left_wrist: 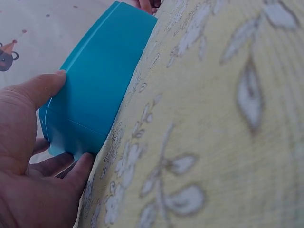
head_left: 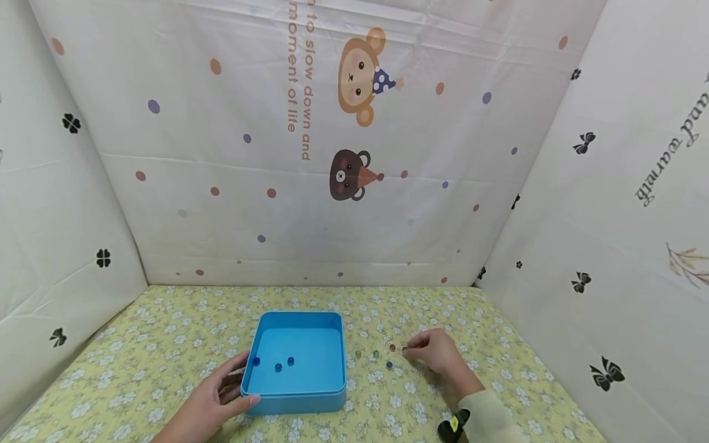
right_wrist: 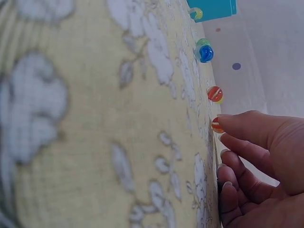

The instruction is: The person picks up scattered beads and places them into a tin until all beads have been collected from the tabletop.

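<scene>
A blue square box (head_left: 300, 403) stands on the cloth with three dark blue marbles (head_left: 290, 361) inside. At its near left corner, my left hand (head_left: 213, 397) holds the box. The left wrist view shows the thumb on one side of the box wall (left_wrist: 102, 71) and the fingers around the corner. My right hand (head_left: 437, 354) pinches an orange marble (right_wrist: 217, 125) between thumb and index finger, down at the cloth. Close by lie a red-orange marble (right_wrist: 215, 93), a blue marble (head_left: 389, 365) and a green marble (head_left: 376, 354). A yellowish green marble (head_left: 358, 354) lies nearer the box.
A yellow flowered cloth (head_left: 183, 344) covers the table. Pale printed sheets (head_left: 443, 234) rise at the back and on both sides. A faint yellowish marble (head_left: 384, 331) lies farther back, right of the box.
</scene>
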{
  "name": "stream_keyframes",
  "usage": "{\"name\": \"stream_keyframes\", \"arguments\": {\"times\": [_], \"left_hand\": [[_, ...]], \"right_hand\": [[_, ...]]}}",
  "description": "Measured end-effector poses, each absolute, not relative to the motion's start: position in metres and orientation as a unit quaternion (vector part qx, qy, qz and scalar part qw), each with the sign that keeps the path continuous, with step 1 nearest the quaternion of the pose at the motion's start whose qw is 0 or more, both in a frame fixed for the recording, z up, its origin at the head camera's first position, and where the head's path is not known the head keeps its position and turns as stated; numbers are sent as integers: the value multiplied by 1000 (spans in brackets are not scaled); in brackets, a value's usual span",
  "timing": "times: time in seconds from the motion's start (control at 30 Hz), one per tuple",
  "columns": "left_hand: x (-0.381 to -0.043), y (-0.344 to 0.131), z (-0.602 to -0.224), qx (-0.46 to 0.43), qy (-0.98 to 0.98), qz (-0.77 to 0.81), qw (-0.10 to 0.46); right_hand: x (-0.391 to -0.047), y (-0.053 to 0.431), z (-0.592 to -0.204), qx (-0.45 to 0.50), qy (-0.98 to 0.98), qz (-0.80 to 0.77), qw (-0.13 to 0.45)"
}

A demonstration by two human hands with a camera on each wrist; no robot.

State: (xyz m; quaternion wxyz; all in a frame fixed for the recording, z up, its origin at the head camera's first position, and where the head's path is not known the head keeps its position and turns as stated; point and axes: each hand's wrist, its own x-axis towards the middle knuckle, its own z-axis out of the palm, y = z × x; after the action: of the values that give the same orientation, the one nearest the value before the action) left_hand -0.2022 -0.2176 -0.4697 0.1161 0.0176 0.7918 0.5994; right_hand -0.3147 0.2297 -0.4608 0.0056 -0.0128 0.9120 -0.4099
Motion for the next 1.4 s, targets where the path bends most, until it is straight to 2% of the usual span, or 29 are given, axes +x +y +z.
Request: {"name": "stream_keyframes", "arguments": {"times": [0.3, 1.4], "left_hand": [[-203, -219, -472, 28, 794, 596, 116], [-204, -221, -472, 42, 794, 595, 119]], "right_hand": [[-312, 225, -458, -39, 915, -401, 15], [-314, 231, -460, -23, 910, -413, 16]]}}
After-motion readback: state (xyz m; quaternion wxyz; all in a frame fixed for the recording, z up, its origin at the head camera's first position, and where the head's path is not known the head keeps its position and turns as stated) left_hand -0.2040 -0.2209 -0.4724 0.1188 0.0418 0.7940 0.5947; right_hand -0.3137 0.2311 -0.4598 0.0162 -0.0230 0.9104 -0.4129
